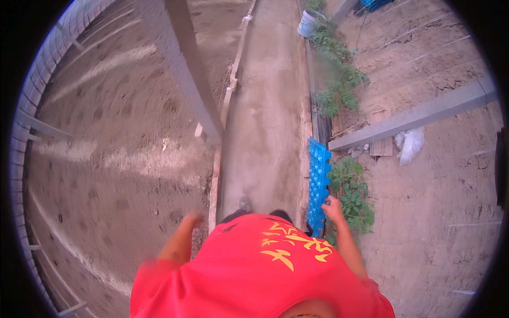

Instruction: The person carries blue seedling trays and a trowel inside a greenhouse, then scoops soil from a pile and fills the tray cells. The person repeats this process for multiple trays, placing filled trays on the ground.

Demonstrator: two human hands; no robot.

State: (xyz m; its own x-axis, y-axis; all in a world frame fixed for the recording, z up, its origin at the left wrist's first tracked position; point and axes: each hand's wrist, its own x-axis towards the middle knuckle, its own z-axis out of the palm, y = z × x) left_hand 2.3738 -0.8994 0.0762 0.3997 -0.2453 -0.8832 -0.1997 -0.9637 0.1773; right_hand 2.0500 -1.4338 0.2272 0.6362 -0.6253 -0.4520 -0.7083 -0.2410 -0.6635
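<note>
My right hand [331, 207] grips the edge of a blue plastic tray [317, 187], which hangs on its side next to my right leg, with its knobbly face towards the walkway. Low at my left side, my left hand [193, 218] is blurred; its fingers cannot be made out, and nothing shows in it. Below me is my red shirt [246, 270] with yellow print, and one shoe [245, 203] on the walkway. Green leafy plants [352, 190] grow just right of the tray.
A bare walkway [264, 99] runs ahead between raised edges. A concrete post [187, 67] stands at the left edge, another [417, 113] at the right. A white bucket [310, 24] sits by plants further ahead. White plastic bags [411, 145] lie on the soil at right.
</note>
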